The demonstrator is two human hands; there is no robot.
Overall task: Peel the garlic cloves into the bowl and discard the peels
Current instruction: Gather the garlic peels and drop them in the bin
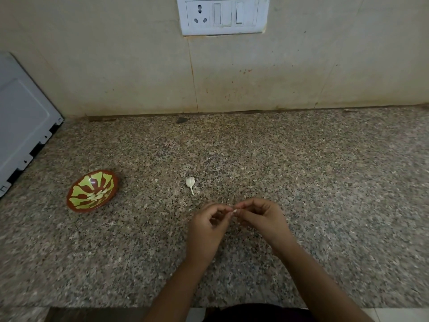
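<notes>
Both my hands meet over the granite counter (301, 182), pinching one small white garlic clove (235, 210) between their fingertips. My left hand (206, 226) holds it from the left, my right hand (262, 217) from the right; most of the clove is hidden by the fingers. A brown bowl with a green pattern (76, 201) stands to the left, with several peeled cloves (98, 195) inside. A white garlic piece with a stalk (190, 183) lies on the counter just beyond my hands.
A white appliance (23, 126) leans at the far left against the tiled wall. A switch and socket plate (222, 15) is on the wall above. The counter's front edge runs along the bottom of the view.
</notes>
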